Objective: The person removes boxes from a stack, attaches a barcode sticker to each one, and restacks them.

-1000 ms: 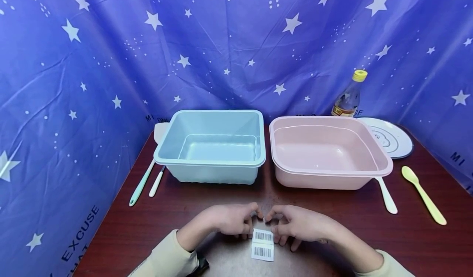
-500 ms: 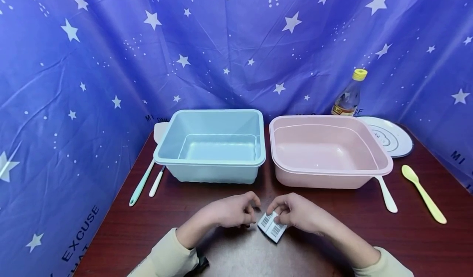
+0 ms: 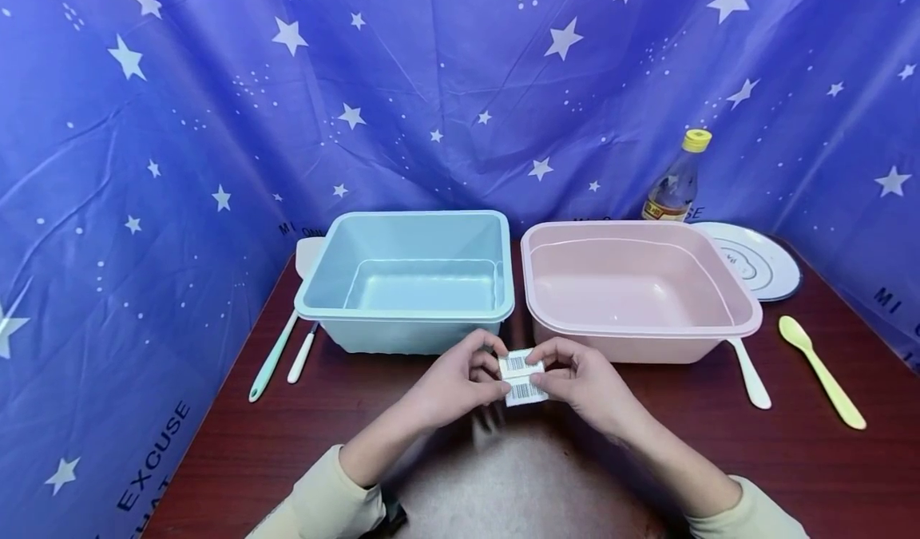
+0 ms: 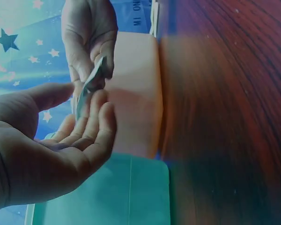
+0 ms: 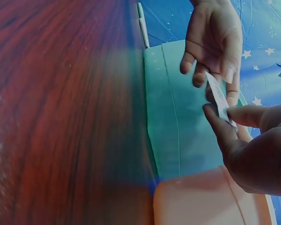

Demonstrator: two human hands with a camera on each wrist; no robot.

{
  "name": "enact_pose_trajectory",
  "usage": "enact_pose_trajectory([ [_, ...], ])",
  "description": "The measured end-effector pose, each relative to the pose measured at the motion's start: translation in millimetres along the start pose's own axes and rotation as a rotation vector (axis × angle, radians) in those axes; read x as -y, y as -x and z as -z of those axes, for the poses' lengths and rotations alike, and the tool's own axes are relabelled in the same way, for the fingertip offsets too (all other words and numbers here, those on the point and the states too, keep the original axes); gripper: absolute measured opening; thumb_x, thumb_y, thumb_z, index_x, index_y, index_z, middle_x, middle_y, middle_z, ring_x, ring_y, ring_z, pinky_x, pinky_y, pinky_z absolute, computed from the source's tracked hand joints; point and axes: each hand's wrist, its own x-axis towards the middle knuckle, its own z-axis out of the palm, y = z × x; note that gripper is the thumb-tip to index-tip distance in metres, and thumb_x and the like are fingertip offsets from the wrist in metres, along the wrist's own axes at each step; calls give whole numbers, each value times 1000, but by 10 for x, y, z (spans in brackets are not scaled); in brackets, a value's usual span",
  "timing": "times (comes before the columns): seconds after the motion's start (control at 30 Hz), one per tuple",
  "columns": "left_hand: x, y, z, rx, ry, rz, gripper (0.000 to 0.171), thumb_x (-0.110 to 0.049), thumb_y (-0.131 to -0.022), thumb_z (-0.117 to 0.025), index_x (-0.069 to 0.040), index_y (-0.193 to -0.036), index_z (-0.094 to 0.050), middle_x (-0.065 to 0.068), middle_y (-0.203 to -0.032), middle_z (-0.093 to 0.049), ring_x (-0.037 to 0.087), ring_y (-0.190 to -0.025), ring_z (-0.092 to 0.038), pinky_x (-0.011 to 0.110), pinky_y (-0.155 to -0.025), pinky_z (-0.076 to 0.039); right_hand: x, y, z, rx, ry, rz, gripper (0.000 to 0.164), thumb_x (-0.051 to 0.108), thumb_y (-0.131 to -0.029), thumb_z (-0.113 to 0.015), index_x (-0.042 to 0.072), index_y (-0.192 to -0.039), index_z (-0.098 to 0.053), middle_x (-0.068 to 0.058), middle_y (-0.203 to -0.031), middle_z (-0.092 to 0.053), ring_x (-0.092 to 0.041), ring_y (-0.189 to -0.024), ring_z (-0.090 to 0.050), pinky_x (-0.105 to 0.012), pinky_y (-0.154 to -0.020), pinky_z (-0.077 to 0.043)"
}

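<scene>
A small white barcode label (image 3: 522, 378) with two printed barcodes is held above the table, in front of the gap between two basins. My right hand (image 3: 592, 383) pinches its right side between thumb and fingers. My left hand (image 3: 456, 383) has thumb and fingertips at its left edge, fingers curled about it. In the left wrist view the label (image 4: 90, 89) shows edge-on and slightly bent, with the left fingers (image 4: 103, 126) behind it. The right wrist view shows the label (image 5: 219, 98) between the right thumb and fingers, with the left thumb close to its far end.
Behind the hands stand a light blue basin (image 3: 413, 327) and a pink basin (image 3: 632, 343). Long-handled utensils (image 3: 275, 355) lie at left. A yellow spoon (image 3: 822, 375), a white handle (image 3: 750, 375), a plate (image 3: 769, 267) and a yellow-capped bottle (image 3: 672, 188) are at right.
The label lay on the table between the hands. My right hand picked it up and raised it forward, towards the basins. My left hand moved along and now meets its left edge.
</scene>
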Motion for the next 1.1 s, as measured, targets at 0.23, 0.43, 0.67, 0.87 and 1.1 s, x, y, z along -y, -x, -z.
enact_pose_trajectory([
  [0.23,2,-15,-21,-45,71,-54,22,8,-87,-68,2,-107,-61,3,-84,-68,11,-76,-64,23,-66,-52,8,14,-49,-41,-57,-2,24,-5,-91,-68,-12,-112,-59,-12,-96,-60,-13,-78,-66,-33,-73,-59],
  [0.43,-19,-3,-40,-106,11,-70,16,3,-89,-70,0,-104,-66,6,-88,-71,11,-80,-66,22,-67,-52,-6,13,-56,-46,130,96,21,-1,-90,-73,-2,-109,-64,-12,-96,-64,-16,-81,-67,-35,-71,-59],
  [0.67,-20,1,-64,-126,-42,-90,16,2,-89,-72,-5,-103,-69,6,-91,-71,11,-81,-67,22,-69,-52,-4,37,-81,-79,338,207,17,7,-88,-79,14,-102,-74,-5,-104,-63,-18,-93,-65,-34,-79,-57],
  [0.87,1,-5,-100,-102,-60,-77,15,0,-89,-73,-6,-102,-70,3,-91,-71,11,-81,-66,23,-70,-53,-4,40,-92,-92,386,225,12,10,-88,-79,17,-97,-75,7,-90,-70,-10,-82,-65,-30,-76,-53],
  [1.1,7,-4,-136,-79,-91,-77,13,-1,-89,-75,-8,-99,-70,-2,-85,-70,10,-79,-66,23,-69,-53,-19,44,-118,-93,377,162,6,18,-89,-79,17,-93,-75,10,-78,-69,-10,-73,-64,-25,-67,-50],
])
